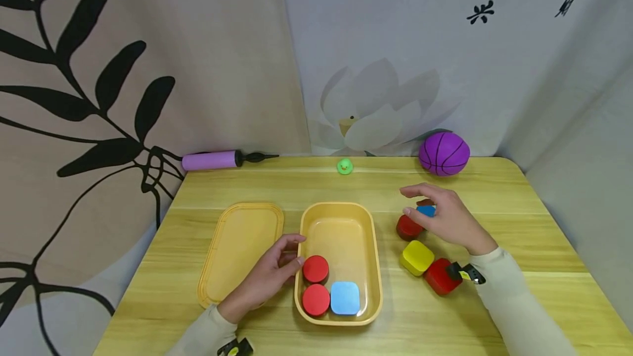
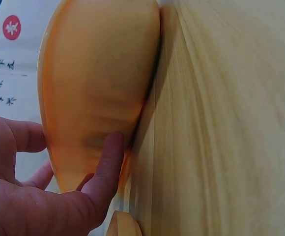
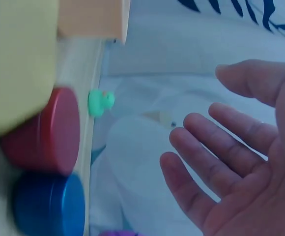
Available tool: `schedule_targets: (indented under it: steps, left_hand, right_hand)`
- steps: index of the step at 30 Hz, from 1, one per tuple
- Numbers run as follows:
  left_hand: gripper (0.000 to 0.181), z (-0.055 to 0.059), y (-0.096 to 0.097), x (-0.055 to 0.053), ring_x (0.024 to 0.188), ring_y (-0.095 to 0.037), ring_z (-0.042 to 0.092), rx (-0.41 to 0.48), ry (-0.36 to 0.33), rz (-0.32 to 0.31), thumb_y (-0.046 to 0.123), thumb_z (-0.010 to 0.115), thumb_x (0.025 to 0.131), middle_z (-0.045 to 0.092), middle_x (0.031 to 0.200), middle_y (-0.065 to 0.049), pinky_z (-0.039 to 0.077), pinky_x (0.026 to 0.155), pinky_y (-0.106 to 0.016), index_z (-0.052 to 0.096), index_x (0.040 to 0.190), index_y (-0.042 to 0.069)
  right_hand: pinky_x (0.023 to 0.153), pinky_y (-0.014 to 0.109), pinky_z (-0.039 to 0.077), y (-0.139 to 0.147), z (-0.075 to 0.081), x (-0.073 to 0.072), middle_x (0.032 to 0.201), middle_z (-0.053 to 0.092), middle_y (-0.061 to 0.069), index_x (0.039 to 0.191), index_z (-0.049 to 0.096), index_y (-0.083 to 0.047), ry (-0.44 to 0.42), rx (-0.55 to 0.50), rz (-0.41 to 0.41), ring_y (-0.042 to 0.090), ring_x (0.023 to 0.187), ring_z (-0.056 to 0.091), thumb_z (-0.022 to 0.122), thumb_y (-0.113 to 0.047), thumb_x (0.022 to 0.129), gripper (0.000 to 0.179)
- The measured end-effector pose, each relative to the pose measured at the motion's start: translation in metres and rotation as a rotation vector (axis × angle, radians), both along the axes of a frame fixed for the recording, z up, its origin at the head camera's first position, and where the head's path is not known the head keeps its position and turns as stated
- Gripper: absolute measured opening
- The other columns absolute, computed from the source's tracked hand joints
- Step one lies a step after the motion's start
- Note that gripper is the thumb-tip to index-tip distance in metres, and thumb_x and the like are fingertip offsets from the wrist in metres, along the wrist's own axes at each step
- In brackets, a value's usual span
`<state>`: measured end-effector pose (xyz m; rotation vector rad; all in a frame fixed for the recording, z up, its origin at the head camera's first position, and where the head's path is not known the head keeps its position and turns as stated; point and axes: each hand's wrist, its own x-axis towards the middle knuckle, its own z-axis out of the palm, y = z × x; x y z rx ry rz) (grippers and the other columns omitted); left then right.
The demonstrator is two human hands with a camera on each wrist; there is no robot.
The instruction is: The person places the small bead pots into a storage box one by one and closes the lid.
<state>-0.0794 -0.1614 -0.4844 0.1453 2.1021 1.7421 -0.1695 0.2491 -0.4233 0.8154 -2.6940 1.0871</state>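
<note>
In the head view a yellow plastic box (image 1: 341, 240) holds two red round blocks (image 1: 315, 269) and a light-blue square block (image 1: 345, 298) at its near end. My left hand (image 1: 272, 273) rests its fingertips against the box's left wall; the left wrist view shows its thumb (image 2: 110, 162) on the outer side. Over the blocks at the right hovers my right hand (image 1: 450, 218), fingers loosely extended and holding nothing. Under or beside it are a red round block (image 1: 408, 228), a partly hidden blue block (image 1: 426, 211), a yellow block (image 1: 417, 257) and a red squarish block (image 1: 442, 277).
The box's yellow lid (image 1: 242, 251) lies left of it, partly behind my left hand. Along the table's far edge are a purple pump (image 1: 210, 160), a small green duck (image 1: 344, 166) and a purple ball (image 1: 444, 154). A printed curtain (image 1: 237, 59) hangs behind.
</note>
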Motion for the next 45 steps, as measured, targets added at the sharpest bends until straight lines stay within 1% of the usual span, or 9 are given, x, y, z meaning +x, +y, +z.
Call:
schedule_targets:
  steps: [4, 9, 17, 22, 24, 27, 32, 38, 45]
  left_hand:
    - [0.046, 0.000, 0.000, 0.000, 0.125, -0.030, 0.060, 0.000, -0.001, 0.000, 0.019, 0.060, 0.110, 0.051, 0.148, -0.020, 0.061, 0.087, -0.040, 0.046, 0.154, 0.016]
    - [0.046, -0.001, 0.000, 0.000, 0.124, -0.030, 0.060, 0.013, -0.013, 0.000, 0.017, 0.059, 0.110, 0.050, 0.147, -0.021, 0.061, 0.086, -0.041, 0.046, 0.154, 0.015]
    - [0.046, -0.002, -0.001, 0.000, 0.123, -0.029, 0.060, 0.020, -0.012, 0.001, 0.017, 0.059, 0.110, 0.050, 0.147, -0.021, 0.061, 0.086, -0.041, 0.046, 0.154, 0.015]
    - [0.047, -0.002, -0.001, 0.000, 0.124, -0.030, 0.060, 0.016, -0.006, 0.001, 0.019, 0.060, 0.110, 0.050, 0.147, -0.021, 0.062, 0.087, -0.041, 0.046, 0.154, 0.015]
    - [0.047, -0.001, 0.000, 0.000, 0.124, -0.030, 0.060, 0.016, -0.006, 0.001, 0.019, 0.060, 0.110, 0.050, 0.147, -0.021, 0.062, 0.087, -0.041, 0.046, 0.154, 0.015]
    - [0.046, 0.000, 0.000, 0.000, 0.124, -0.030, 0.060, 0.018, -0.007, 0.000, 0.018, 0.059, 0.110, 0.050, 0.147, -0.021, 0.061, 0.088, -0.041, 0.046, 0.154, 0.015]
    - [0.046, 0.000, -0.001, 0.000, 0.124, -0.030, 0.061, 0.021, -0.009, -0.001, 0.018, 0.059, 0.110, 0.050, 0.147, -0.021, 0.061, 0.087, -0.041, 0.046, 0.154, 0.015]
    - [0.046, 0.000, -0.001, 0.000, 0.123, -0.030, 0.061, 0.022, -0.007, 0.000, 0.018, 0.059, 0.110, 0.050, 0.147, -0.021, 0.062, 0.086, -0.041, 0.046, 0.154, 0.015]
    - [0.047, 0.001, 0.000, 0.000, 0.123, -0.030, 0.061, 0.022, -0.012, 0.004, 0.019, 0.060, 0.109, 0.050, 0.147, -0.021, 0.061, 0.087, -0.042, 0.046, 0.154, 0.015]
  right_hand:
    - [0.094, 0.052, 0.060, 0.013, -0.002, -0.004, 0.134, 0.073, 0.012, 0.133, 0.070, -0.008, -0.043, 0.011, -0.055, 0.030, 0.115, 0.071, 0.077, -0.016, 0.099, 0.036]
    - [0.101, 0.059, 0.056, 0.029, -0.008, -0.009, 0.140, 0.068, 0.017, 0.139, 0.066, -0.004, -0.139, 0.022, -0.090, 0.038, 0.126, 0.064, 0.075, -0.020, 0.101, 0.042]
    - [0.105, 0.061, 0.053, 0.051, -0.028, -0.019, 0.145, 0.062, 0.023, 0.146, 0.059, 0.001, -0.244, 0.041, -0.101, 0.045, 0.132, 0.059, 0.075, -0.024, 0.101, 0.053]
    - [0.109, 0.060, 0.050, 0.058, -0.042, -0.023, 0.151, 0.057, 0.025, 0.149, 0.054, 0.002, -0.359, 0.012, -0.094, 0.045, 0.136, 0.056, 0.076, -0.029, 0.100, 0.062]
    - [0.109, 0.058, 0.050, 0.060, -0.046, -0.024, 0.153, 0.055, 0.025, 0.151, 0.052, 0.002, -0.396, 0.000, -0.089, 0.045, 0.137, 0.057, 0.077, -0.028, 0.099, 0.064]
    - [0.110, 0.059, 0.049, 0.062, -0.052, -0.024, 0.155, 0.053, 0.025, 0.153, 0.051, 0.002, -0.414, 0.009, -0.081, 0.046, 0.138, 0.056, 0.077, -0.025, 0.099, 0.065]
    - [0.110, 0.064, 0.047, 0.061, -0.058, -0.020, 0.154, 0.055, 0.025, 0.152, 0.052, 0.000, -0.411, 0.045, -0.065, 0.049, 0.136, 0.055, 0.075, -0.022, 0.100, 0.061]
    - [0.108, 0.066, 0.048, 0.060, -0.057, -0.016, 0.154, 0.052, 0.027, 0.153, 0.051, -0.001, -0.426, 0.051, -0.063, 0.050, 0.132, 0.058, 0.075, -0.022, 0.100, 0.062]
    - [0.109, 0.066, 0.048, 0.064, -0.056, -0.017, 0.156, 0.051, 0.026, 0.155, 0.050, -0.003, -0.425, 0.087, -0.080, 0.052, 0.135, 0.056, 0.075, -0.023, 0.100, 0.064]
